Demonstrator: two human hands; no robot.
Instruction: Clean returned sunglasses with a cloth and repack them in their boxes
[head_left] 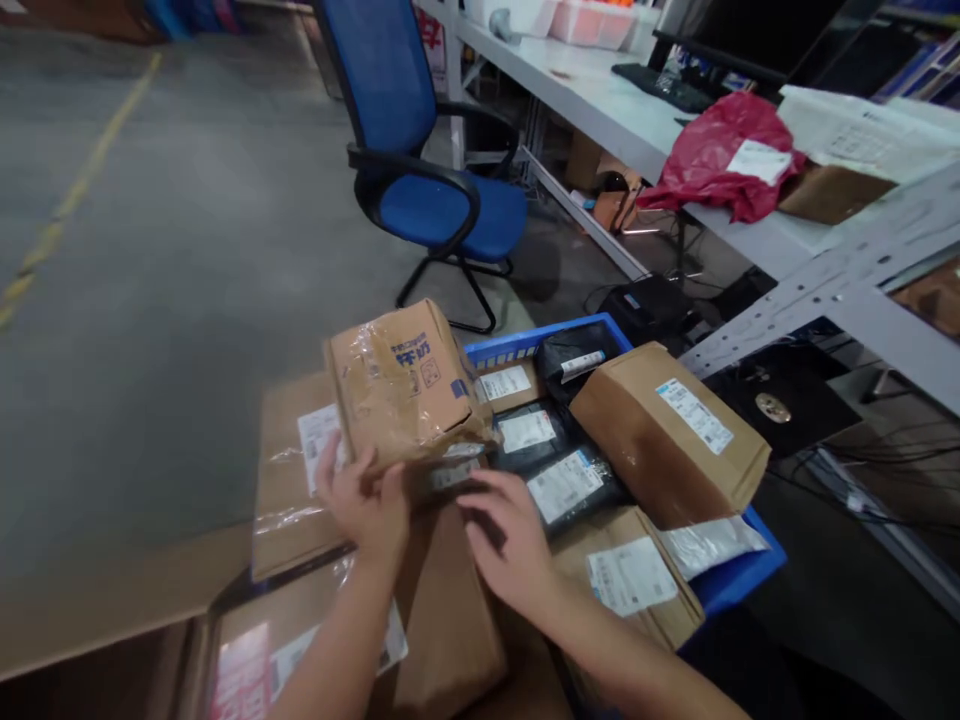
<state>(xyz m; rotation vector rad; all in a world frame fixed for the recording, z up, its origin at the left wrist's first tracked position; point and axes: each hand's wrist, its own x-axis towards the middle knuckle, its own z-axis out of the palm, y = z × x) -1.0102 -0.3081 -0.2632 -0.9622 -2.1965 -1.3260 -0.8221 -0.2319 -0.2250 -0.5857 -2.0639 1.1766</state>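
A taped cardboard box with dark blue printing lies on top of other parcels, its face turned toward me. My left hand is at its near lower edge, fingers slightly curled and apart; whether they touch the box is unclear. To the right, my right hand hovers over the stack with thumb and fingers apart, holding nothing. Beneath my hands is a plain brown carton. A flat labelled carton sits under the printed box, on the left.
A blue crate holds black-wrapped parcels, a tall labelled carton and a smaller carton. Beyond stands a blue office chair. On the right, a white desk carries a red plastic bag and a keyboard.
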